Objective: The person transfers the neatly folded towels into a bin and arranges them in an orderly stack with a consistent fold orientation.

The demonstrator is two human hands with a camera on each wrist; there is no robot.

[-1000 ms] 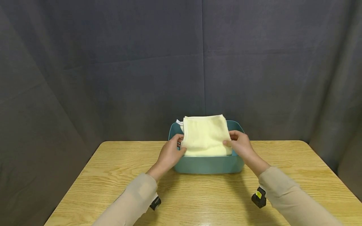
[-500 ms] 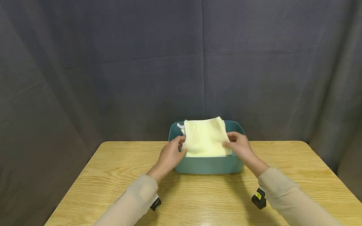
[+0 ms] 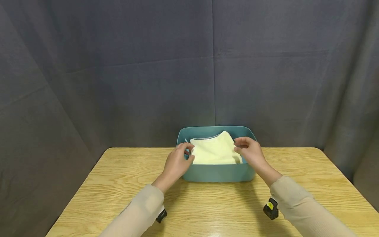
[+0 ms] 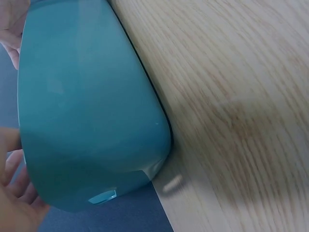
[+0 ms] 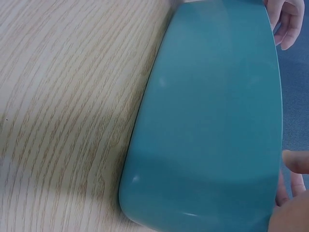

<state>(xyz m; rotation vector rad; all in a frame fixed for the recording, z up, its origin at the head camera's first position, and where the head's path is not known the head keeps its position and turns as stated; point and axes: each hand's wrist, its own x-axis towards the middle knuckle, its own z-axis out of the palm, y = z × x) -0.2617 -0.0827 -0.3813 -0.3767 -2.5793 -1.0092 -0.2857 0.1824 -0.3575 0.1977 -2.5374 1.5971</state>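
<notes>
A pale yellow cloth lies inside a teal plastic bin, its back corner poking up toward the right. At the bin's left end my left hand hovers by the cloth's edge, thumb and fingers apart. Over the right end is my right hand, fingers loosely bent, with a gap between it and the cloth. Neither hand holds anything. In the left wrist view the bin's outer wall hides the cloth, and the same goes for the wall in the right wrist view.
The bin stands at the far edge of a light wooden table. Grey curtains hang behind and at both sides. A small dark device sits under the right wrist, another under the left.
The yellow cloth has sunk lower into the bin, its upper edge dropping below the back rim. Both hands have let go of its sides and stay nearly in place.
</notes>
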